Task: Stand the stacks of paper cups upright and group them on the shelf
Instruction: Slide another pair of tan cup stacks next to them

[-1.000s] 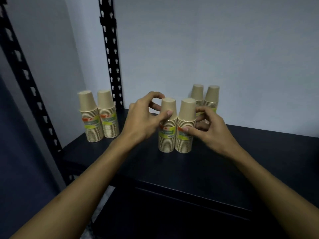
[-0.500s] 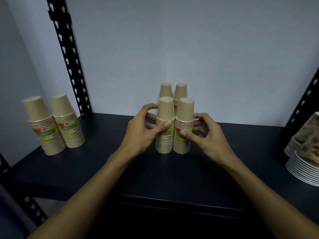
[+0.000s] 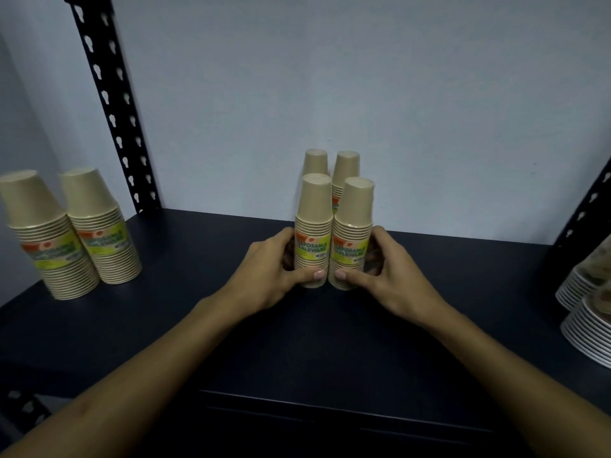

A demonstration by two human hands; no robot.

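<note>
- The two left stacks (image 3: 71, 233) stand upright at the shelf's (image 3: 165, 325) left end, well apart from the middle group. Left there, the grouping stays unfinished; dragged over carelessly, they could topple, being tall and light.
- The left hand (image 3: 264, 276) wraps the base of the front-left stack (image 3: 314, 233), thumb across its front. A hard squeeze could dent the paper rims or tilt the stack.
- The right hand (image 3: 386, 276) grips the front-right stack (image 3: 352, 236), which touches its neighbour. Pushed further back, the pair may knock the two rear stacks (image 3: 330, 166) just behind against the wall.
- A sweeping right arm could strike the paper plates (image 3: 585, 312) at the far right.
</note>
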